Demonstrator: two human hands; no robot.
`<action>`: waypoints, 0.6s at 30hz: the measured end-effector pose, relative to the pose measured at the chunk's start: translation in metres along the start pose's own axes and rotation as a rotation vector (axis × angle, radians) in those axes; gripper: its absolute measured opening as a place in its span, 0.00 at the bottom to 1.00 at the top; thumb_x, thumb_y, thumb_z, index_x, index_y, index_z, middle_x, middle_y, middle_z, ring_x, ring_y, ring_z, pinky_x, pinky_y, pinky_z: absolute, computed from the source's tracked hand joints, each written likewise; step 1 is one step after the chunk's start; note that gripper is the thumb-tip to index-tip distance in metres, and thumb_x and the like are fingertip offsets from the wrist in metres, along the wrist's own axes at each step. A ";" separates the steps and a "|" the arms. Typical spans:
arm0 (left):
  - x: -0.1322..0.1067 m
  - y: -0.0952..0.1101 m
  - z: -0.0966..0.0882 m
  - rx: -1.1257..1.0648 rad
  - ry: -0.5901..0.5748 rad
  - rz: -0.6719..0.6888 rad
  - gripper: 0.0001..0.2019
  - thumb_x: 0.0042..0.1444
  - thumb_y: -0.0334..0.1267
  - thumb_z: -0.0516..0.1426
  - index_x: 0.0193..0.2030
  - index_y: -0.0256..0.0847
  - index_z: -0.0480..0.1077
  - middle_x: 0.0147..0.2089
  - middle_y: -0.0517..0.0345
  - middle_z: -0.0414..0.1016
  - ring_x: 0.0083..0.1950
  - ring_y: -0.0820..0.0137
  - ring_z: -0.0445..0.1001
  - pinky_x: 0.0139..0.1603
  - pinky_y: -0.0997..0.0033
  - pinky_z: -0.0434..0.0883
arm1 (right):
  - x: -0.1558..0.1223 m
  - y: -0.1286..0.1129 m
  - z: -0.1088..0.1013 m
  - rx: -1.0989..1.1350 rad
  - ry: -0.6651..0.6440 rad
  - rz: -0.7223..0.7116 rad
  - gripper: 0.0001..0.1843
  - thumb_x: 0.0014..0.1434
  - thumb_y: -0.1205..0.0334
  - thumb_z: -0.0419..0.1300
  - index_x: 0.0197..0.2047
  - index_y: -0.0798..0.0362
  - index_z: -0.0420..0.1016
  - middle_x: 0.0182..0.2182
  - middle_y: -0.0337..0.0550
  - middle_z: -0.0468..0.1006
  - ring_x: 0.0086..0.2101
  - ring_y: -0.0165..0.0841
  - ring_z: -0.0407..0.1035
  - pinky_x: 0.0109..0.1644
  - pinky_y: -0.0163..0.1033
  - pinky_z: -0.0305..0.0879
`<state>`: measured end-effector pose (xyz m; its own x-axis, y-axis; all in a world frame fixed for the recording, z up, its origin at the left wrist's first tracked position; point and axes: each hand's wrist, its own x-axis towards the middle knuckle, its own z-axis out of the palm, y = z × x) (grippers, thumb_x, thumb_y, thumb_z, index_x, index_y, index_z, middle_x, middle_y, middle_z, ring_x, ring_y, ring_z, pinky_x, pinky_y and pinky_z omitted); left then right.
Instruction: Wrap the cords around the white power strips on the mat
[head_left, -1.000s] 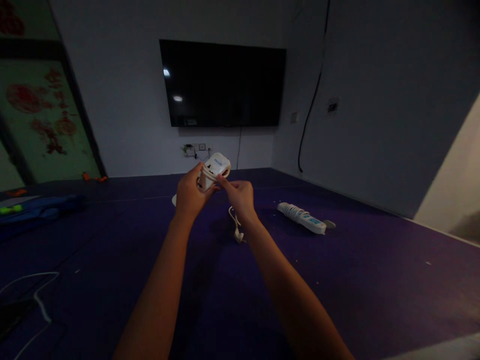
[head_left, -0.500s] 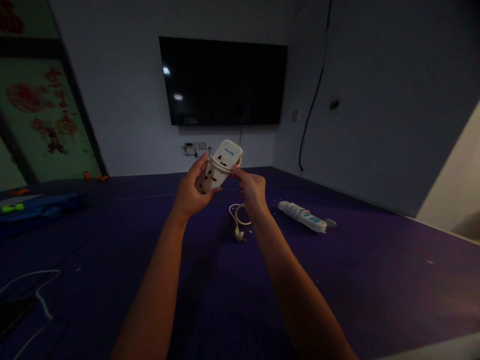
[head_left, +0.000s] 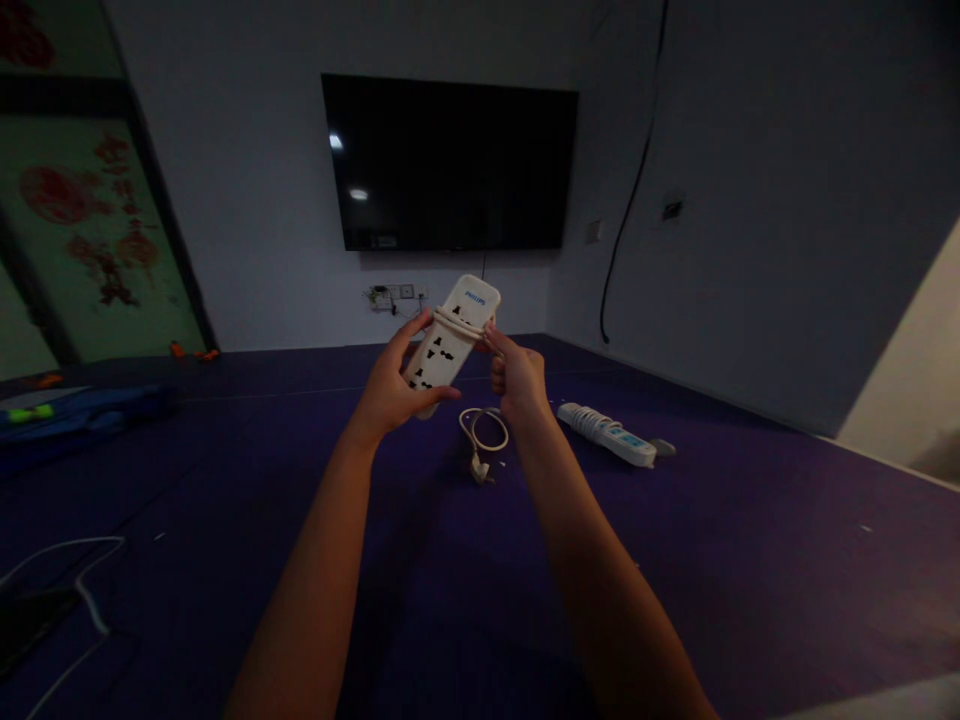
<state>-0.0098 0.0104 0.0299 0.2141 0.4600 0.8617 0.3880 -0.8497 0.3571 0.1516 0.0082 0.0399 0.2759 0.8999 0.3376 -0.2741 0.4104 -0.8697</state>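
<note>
A white power strip (head_left: 444, 350) with dark sockets and blue lettering is held up, tilted, in front of me. My left hand (head_left: 390, 385) wraps round its lower part, thumb across the front. Pale cord (head_left: 457, 322) runs in a few turns around the strip's upper part. At the strip's right edge, my right hand (head_left: 517, 375) pinches the cord, its other fingers curled. The loose end of a cord lies looped on the purple floor below, ending in a white plug (head_left: 480, 468). How that end joins the strip is hidden.
To the right lies a second power strip (head_left: 607, 435), its white cord wound around it. A white cable (head_left: 90, 600) and a dark object are at lower left, blue cloth (head_left: 97, 420) further back. A television (head_left: 457, 165) hangs on the far wall; a black cable (head_left: 626, 220) dangles at right.
The power strip has moved slightly right and turned, so more of its socket face shows. Both hands have shifted a little right with it. The floor objects stay put.
</note>
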 end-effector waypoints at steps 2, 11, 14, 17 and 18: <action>0.001 -0.002 0.004 0.047 0.083 -0.030 0.49 0.34 0.44 0.70 0.65 0.48 0.55 0.63 0.42 0.62 0.57 0.56 0.68 0.46 0.60 0.73 | 0.000 0.000 0.001 -0.005 0.007 -0.008 0.21 0.48 0.44 0.62 0.24 0.56 0.73 0.11 0.26 0.48 0.13 0.20 0.40 0.17 0.33 0.36; 0.000 0.000 0.014 0.056 0.064 -0.177 0.34 0.39 0.44 0.67 0.55 0.37 0.66 0.49 0.44 0.75 0.47 0.58 0.75 0.47 0.56 0.72 | -0.001 0.001 0.003 0.017 0.018 -0.021 0.22 0.45 0.43 0.64 0.25 0.57 0.73 0.10 0.26 0.48 0.14 0.20 0.40 0.17 0.32 0.35; -0.002 0.002 0.014 0.108 0.098 -0.151 0.45 0.39 0.43 0.67 0.64 0.36 0.55 0.50 0.41 0.74 0.48 0.56 0.74 0.47 0.54 0.72 | -0.001 0.002 0.003 -0.020 0.018 -0.044 0.23 0.45 0.43 0.63 0.25 0.57 0.74 0.11 0.26 0.49 0.14 0.20 0.41 0.18 0.32 0.36; -0.003 0.003 0.013 0.186 0.109 -0.112 0.49 0.40 0.42 0.66 0.69 0.42 0.47 0.51 0.44 0.74 0.47 0.54 0.74 0.47 0.51 0.71 | 0.000 0.003 0.002 -0.087 -0.003 -0.058 0.24 0.48 0.42 0.61 0.25 0.58 0.74 0.11 0.27 0.50 0.14 0.20 0.42 0.18 0.32 0.38; -0.003 0.003 0.013 0.209 0.113 -0.092 0.49 0.41 0.41 0.66 0.68 0.45 0.48 0.53 0.45 0.73 0.49 0.53 0.74 0.48 0.51 0.71 | 0.002 0.004 0.002 -0.114 -0.009 -0.066 0.24 0.49 0.41 0.60 0.26 0.58 0.74 0.11 0.27 0.50 0.14 0.20 0.42 0.18 0.32 0.38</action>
<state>0.0020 0.0100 0.0240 0.0724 0.4909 0.8682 0.5808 -0.7284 0.3635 0.1492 0.0113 0.0380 0.2813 0.8729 0.3987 -0.1494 0.4502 -0.8803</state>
